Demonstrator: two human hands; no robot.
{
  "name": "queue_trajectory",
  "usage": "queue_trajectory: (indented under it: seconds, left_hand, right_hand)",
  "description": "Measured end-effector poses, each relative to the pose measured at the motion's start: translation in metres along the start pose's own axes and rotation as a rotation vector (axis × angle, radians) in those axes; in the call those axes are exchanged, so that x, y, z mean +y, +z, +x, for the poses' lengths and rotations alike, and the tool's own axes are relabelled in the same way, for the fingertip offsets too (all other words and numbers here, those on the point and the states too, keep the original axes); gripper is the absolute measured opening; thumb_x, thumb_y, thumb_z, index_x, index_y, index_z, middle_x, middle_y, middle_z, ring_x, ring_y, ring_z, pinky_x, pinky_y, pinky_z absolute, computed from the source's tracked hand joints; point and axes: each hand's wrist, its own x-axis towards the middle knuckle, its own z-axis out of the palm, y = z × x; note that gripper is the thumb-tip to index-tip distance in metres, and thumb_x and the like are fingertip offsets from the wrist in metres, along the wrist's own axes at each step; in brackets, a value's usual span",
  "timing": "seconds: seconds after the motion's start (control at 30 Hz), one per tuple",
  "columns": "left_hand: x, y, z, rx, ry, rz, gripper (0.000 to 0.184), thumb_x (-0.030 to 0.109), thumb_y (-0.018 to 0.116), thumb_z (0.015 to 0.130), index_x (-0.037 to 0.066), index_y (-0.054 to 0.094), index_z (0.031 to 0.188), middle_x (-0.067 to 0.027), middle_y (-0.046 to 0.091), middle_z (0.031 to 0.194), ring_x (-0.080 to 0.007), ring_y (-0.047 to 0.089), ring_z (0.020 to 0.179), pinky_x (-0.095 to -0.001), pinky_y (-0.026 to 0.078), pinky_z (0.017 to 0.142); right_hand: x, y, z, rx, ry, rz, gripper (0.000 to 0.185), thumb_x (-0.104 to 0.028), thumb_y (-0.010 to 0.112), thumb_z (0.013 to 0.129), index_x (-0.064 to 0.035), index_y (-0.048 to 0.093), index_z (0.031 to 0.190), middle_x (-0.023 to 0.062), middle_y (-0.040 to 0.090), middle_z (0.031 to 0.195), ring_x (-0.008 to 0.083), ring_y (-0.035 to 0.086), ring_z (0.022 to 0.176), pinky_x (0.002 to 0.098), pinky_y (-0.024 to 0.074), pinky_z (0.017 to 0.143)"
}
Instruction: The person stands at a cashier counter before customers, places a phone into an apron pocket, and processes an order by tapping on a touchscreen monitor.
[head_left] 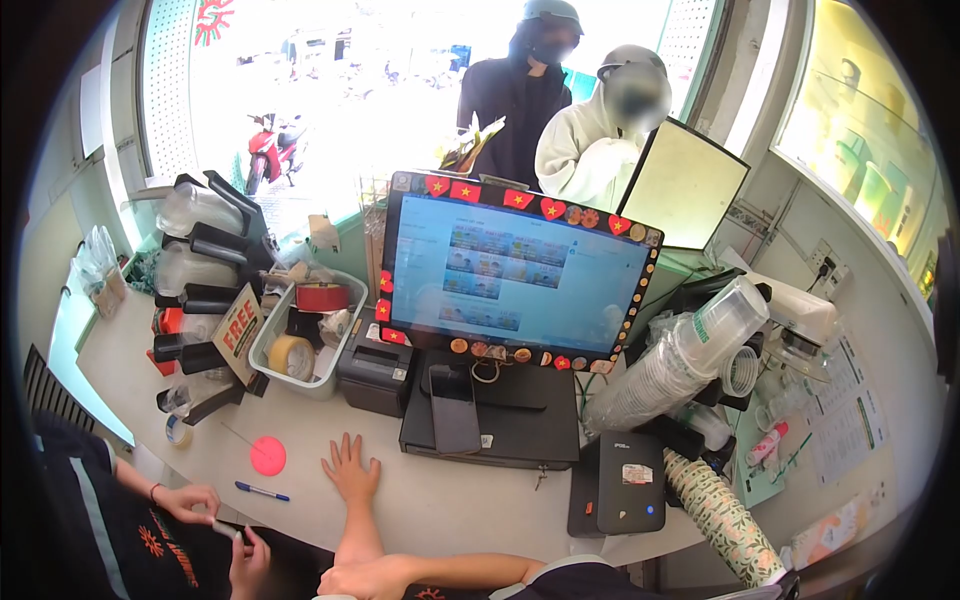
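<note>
My left hand (352, 472) lies palm down on the pale counter (440, 510), its fingers spread and nothing held. Across my left forearm rests my right hand (362, 580), its fingers curled round it at the bottom edge of the view. Left of my left hand are a blue-and-white pen (262, 491) and a round pink disc (268, 455) with a thin stick. Beyond my fingertips stands a black receipt printer (375, 370). A dark phone (454, 408) leans on a black cash drawer (520, 420), with keys (541, 480) at its front.
A monitor (510, 280) with stickers shows a menu page. Left are a basket (310, 340) with tape and a FREE sign (240, 330). Stacked plastic cups (680, 350), patterned cups (725, 515) and a black device (630, 485) stand right. A co-worker's hands (220, 525) pinch something pale; two helmeted people (590, 140) stand outside.
</note>
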Motion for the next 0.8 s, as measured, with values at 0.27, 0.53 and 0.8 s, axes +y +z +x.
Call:
queue_trajectory:
  seconds: [0.27,0.53,0.8]
  left_hand:
    - [0.0,0.001,-0.001,0.028,0.024,0.011,0.057,0.031,0.055,0.069,0.021,0.048,0.125,0.0,0.036,0.139,-0.0259,0.022,0.133,-0.0546,0.008,0.106]
    - [-0.003,0.006,-0.002,0.1,0.057,-0.001,0.055,0.03,0.056,0.07,0.019,0.05,0.124,-0.0024,0.04,0.136,-0.0269,0.025,0.132,-0.0561,0.01,0.105]
    - [0.001,-0.006,-0.001,0.01,-0.006,-0.015,0.057,0.036,0.056,0.071,0.023,0.047,0.126,0.0005,0.037,0.138,-0.0246,0.022,0.133,-0.0549,0.01,0.106]
  right_hand:
    - [0.007,0.003,-0.002,0.004,-0.074,-0.034,0.048,-0.037,0.062,0.063,0.0043,0.052,0.085,0.0208,0.056,0.078,0.0397,0.053,0.073,0.0406,0.0425,0.061]
    - [0.001,0.002,-0.003,-0.005,-0.037,-0.01,0.051,-0.038,0.065,0.061,0.0029,0.054,0.089,0.0206,0.058,0.082,0.0382,0.055,0.077,0.0415,0.0433,0.064]
    - [-0.012,0.006,-0.015,0.025,0.018,-0.232,0.061,-0.036,0.061,0.058,0.0045,0.049,0.102,0.0178,0.051,0.092,0.0343,0.049,0.081,0.0411,0.0359,0.078]
